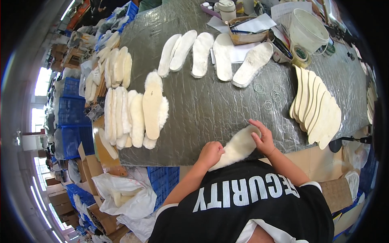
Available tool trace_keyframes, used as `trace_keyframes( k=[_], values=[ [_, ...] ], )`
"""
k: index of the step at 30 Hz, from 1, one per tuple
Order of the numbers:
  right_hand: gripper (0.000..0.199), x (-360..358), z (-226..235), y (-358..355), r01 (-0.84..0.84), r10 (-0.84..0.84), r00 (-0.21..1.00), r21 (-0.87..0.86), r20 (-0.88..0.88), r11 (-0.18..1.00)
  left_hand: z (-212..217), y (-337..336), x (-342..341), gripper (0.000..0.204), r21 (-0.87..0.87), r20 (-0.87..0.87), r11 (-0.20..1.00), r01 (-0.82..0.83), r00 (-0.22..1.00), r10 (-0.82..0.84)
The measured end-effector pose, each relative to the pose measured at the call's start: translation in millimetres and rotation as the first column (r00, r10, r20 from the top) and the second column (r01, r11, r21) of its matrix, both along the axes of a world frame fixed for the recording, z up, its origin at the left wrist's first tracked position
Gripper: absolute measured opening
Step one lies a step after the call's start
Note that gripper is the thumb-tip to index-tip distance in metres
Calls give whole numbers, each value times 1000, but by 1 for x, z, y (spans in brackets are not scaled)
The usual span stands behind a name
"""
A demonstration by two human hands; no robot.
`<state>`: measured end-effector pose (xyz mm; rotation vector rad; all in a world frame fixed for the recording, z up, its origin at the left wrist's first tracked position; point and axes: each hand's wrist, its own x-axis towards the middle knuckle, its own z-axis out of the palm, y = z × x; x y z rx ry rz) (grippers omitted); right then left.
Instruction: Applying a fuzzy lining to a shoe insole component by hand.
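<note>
A fluffy cream-white insole [238, 146] lies tilted at the table's near edge, against my black shirt. My left hand [211, 154] is closed at its left side, fingers curled in a pinch on the fleece edge. At the insole's far right end my right hand [263, 138] grips the rim, with the thumb on the fleece and the fingers around the outside. Beyond my hands, several white insoles [201, 54] are spread in an arc. To the left stands a row of fleece insoles [137, 119], a beige-faced insole [152, 109] resting on its right end.
Fanned beige insole blanks [318, 109] lie at the right of the dark, plastic-covered table [219, 105]. Rubber bands [268, 95] sit nearer the middle. At the back are a pen basket [247, 37], a clear bucket [308, 30], tape rolls and a lidded cup [227, 10].
</note>
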<state>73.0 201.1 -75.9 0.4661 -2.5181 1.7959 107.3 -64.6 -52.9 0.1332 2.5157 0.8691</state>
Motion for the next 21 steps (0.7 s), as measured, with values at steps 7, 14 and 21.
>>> trace_keyframes(
  k=[7, 14, 21],
  values=[
    [24, -9, -3, -6, 245, -225, 968, 216, -112, 945, 8, -73, 12, 40, 35, -259, 997, 75, 964, -63],
    [38, -97, 8, -43, 417, -317, 907, 494, -275, 763, -9, -66, 8, 41, -93, 138, 991, 96, 987, -82],
    [24, -179, 7, -31, 443, -210, 896, 742, -392, 503, 42, -169, -28, 19, 222, 121, 847, -483, 876, 468]
  ],
)
